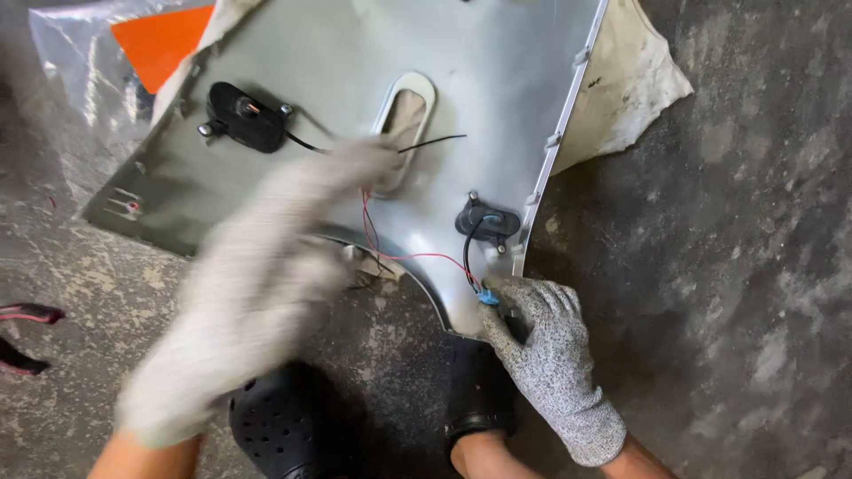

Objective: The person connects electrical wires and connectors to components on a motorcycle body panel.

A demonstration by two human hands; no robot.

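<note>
Far to the left of the left hand, the ends of a dark red tool are lying on the gray floor. Up above them, a clear bag with an orange piece inside is sitting by a big gray panel.

The left hand is wearing a gray glove and is looking all blurry. It is hanging over the panel, with its fingertips close to the long oval hole. I cannot tell if its fingers are spread or pinching anything. Up and to the left of it, a black round part is sitting on the panel, and a thin black wire is running out from it.

Just below the left hand, black shoes are showing.

The right hand is wearing a speckled gray glove. Its fingers are pressed together, pinching the small blue plug at the bottom edge of the panel. A red wire is running left from the plug. Just above this hand, another black part is sitting on the panel. Up and to the right, a dirty white cloth is lying under the panel.
</note>
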